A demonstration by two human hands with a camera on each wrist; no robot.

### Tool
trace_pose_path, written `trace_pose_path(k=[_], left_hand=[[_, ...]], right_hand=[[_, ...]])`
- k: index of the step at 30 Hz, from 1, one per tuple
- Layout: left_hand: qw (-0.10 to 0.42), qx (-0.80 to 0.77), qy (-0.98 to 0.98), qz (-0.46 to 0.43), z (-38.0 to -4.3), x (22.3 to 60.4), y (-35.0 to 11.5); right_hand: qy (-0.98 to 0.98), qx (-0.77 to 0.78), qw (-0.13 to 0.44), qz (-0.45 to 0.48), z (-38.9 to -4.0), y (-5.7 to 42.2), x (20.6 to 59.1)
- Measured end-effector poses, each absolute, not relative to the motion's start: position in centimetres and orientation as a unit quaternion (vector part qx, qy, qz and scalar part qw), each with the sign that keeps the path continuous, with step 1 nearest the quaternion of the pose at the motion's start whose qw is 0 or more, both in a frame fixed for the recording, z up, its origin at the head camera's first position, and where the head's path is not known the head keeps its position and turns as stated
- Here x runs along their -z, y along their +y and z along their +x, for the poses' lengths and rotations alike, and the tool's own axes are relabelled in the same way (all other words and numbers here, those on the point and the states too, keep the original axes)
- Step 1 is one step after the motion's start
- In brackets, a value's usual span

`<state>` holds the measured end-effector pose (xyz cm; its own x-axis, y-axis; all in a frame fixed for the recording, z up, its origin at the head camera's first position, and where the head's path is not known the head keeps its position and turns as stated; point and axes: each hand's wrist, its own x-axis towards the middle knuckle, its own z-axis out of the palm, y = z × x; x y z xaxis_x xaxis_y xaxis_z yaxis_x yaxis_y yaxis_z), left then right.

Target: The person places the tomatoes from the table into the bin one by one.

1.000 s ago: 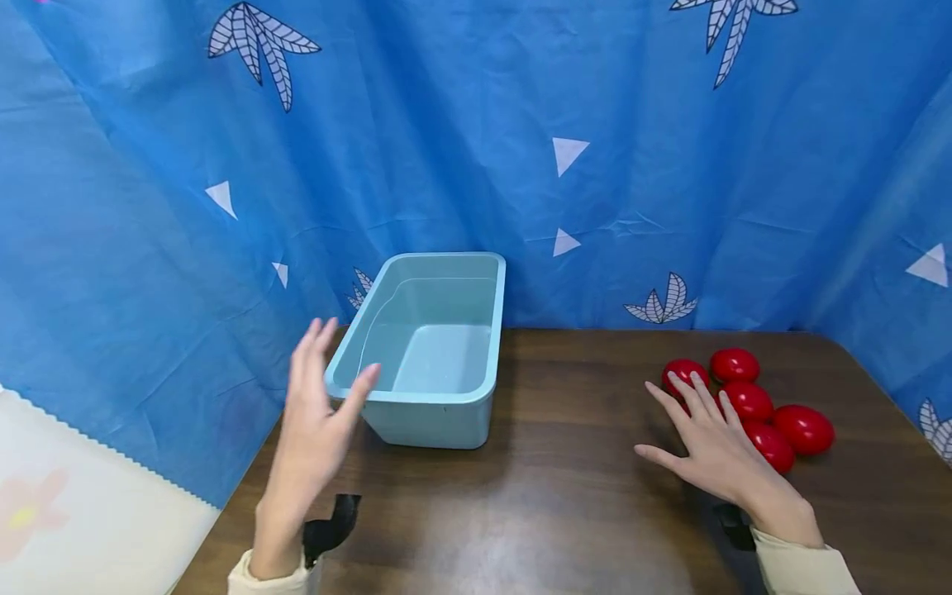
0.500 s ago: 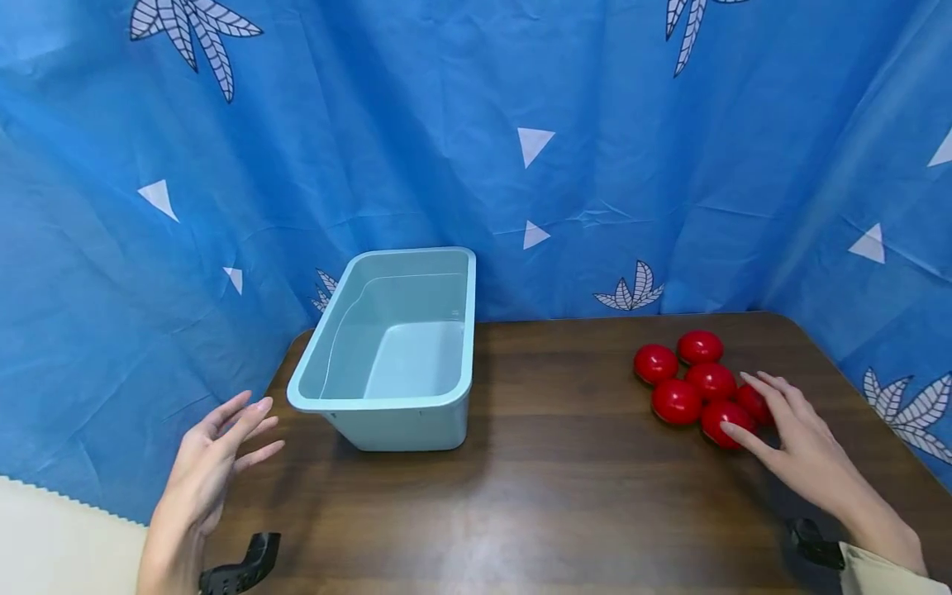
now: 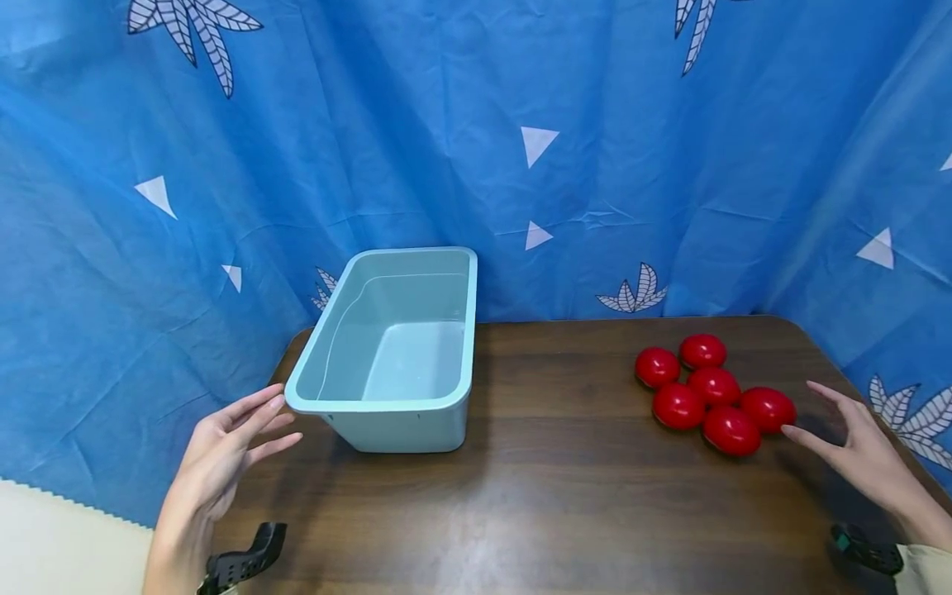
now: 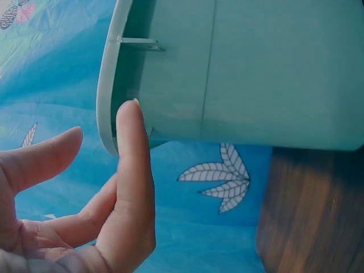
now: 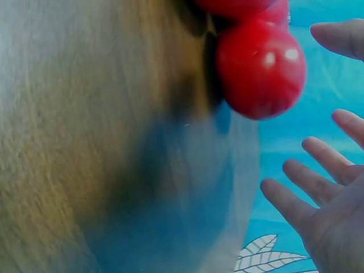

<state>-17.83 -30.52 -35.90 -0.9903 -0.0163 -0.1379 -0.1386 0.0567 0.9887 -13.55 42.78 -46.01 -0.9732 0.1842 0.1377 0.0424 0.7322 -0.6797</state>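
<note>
My left hand (image 3: 223,450) is beside the near left corner of a pale blue plastic bin (image 3: 416,428), fingers extended and fingertips right at the rim. In the left wrist view, a finger (image 4: 134,148) overlaps the underside of the bin's rim (image 4: 106,96), with the thumb held apart from it. Several shiny red egg-shaped balls (image 3: 716,386) lie clustered on the right side of the table. To the right of the rightmost ball (image 3: 769,410), my right hand (image 3: 866,454) is spread and holds nothing. Its thumb points at that ball, which looks rounder in the right wrist view.
The bin stands upright near the back left of the brown wooden table (image 3: 550,496), with nothing inside. A blue patterned curtain (image 3: 461,149) hangs behind the table and along its sides. Black straps (image 3: 249,554) are on both wrists.
My left hand has gone from in front of the bin to its near left corner. The right hand has shifted rightward from over the red balls to beside them. The head view has turned slightly.
</note>
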Motion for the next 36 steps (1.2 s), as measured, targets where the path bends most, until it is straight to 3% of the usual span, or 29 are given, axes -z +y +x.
trace_pose_path(k=[11,25,36], left_hand=[[0.074,-0.729,0.68,-0.032,-18.2,36.5,-30.1],[0.093,-0.833,0.545,-0.015,-18.9,37.6,-30.0],[0.086,-0.855,0.512,-0.011,-18.9,37.9,-29.9]], right_hand=[[-0.931,-0.351,0.016,-0.097,-15.4,43.8,47.1],[-0.943,-0.317,0.011,-0.099,-17.2,43.4,46.5],[-0.937,-0.312,0.026,-0.158,-17.1,42.9,46.0]])
